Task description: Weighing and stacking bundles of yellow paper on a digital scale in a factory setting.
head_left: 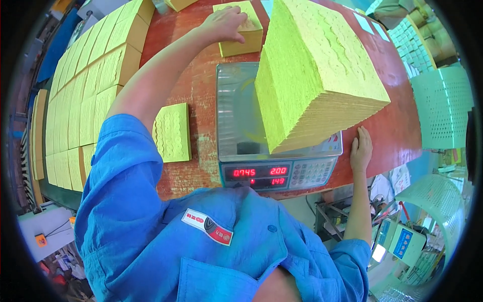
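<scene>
My left hand (pixel 225 23) reaches across the red table onto the top of a yellow paper block (pixel 241 48) at the far side. Its thumb is spread from the fingers, which bend over the block's top face. Flat at the table's right front edge lies my right hand (pixel 361 149), holding nothing. Between my arms stands a digital scale (pixel 236 126) with a metal pan and lit red digits. A tall stack of yellow paper sheets (pixel 302 85) with an embossed top sits on the right of the pan.
A lower embossed yellow stack (pixel 173 132) lies on the red table (pixel 201 176) left of the scale. Many yellow stacks (pixel 85 83) stand in rows at the left. Perforated green panels (pixel 443 105) rise at the right, above a green-and-white machine (pixel 402 244).
</scene>
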### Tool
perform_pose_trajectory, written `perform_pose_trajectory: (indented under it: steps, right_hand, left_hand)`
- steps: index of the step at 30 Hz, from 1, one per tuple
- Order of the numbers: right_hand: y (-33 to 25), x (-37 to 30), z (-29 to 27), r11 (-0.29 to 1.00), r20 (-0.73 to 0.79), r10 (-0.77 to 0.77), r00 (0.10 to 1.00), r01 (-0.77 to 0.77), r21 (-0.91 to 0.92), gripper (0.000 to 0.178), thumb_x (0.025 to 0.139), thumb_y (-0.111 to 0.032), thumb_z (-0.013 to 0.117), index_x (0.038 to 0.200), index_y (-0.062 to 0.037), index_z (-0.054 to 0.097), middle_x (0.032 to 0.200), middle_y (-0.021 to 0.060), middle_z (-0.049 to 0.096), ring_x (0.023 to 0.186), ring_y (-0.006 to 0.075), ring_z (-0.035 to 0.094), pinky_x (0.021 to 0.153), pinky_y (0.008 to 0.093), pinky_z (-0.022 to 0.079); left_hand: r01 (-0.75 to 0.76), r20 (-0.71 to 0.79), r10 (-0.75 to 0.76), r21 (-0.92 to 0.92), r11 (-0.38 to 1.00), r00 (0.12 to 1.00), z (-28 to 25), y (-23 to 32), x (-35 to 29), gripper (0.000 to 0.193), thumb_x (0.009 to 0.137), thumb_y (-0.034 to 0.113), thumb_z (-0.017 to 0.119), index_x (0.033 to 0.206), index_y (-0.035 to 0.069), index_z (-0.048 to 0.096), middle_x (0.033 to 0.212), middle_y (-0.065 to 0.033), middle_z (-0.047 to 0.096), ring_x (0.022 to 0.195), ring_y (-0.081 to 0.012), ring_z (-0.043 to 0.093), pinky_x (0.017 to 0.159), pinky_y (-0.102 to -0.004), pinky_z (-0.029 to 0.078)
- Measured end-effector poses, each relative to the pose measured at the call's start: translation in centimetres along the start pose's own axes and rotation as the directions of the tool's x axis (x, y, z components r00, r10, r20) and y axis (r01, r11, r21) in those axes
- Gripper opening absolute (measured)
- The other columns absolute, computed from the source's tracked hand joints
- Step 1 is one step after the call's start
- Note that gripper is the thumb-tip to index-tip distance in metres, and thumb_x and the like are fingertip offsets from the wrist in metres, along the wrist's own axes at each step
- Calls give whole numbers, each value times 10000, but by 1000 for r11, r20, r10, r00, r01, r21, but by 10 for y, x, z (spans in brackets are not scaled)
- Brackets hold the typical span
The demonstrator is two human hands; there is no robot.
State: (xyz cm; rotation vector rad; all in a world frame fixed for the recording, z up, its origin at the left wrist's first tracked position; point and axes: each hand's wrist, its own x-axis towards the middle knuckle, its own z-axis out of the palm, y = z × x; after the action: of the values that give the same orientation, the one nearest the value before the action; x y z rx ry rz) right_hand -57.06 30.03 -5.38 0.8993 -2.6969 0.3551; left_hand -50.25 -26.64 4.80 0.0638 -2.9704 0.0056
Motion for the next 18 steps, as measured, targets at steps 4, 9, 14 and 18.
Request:
perform_pose_trajectory:
  steps: [4,9,14,18]
  right_hand:
    - [1,1,0,1000,0,17,1000,-17,10,375,891,-109,534,1260,-50,562,1353,120,536,1279,293,475,1075,418,358]
    - [0,-3,0,1000,-22,18,1000,-18,17,376,885,-113,541,1254,-49,567,1344,122,542,1275,293,479,1074,417,360]
    - [1,-5,1,999,-23,21,1000,-20,27,371,882,-113,546,1246,-41,571,1337,128,547,1277,298,475,1078,417,355]
    - [4,-11,-2,998,-61,12,998,-7,69,349,873,-78,559,1218,-32,587,1306,142,568,1247,290,509,1049,391,391]
  left_hand:
    - [-14,-26,12,-67,998,1000,-2,-6,6,519,715,350,759,1100,46,586,1080,-145,578,1074,-318,559,885,-420,472]
    - [-109,-21,108,-69,992,994,-8,-6,6,287,840,253,647,976,12,573,957,-166,625,960,-350,605,813,-447,483]
    - [14,-183,-30,-93,996,983,-15,-14,10,250,879,248,587,923,2,573,869,-202,644,865,-393,629,757,-496,487]
    - [313,-343,-434,-356,881,833,-73,-43,-11,344,909,340,593,918,-2,625,824,-178,654,719,-273,623,693,-378,489]
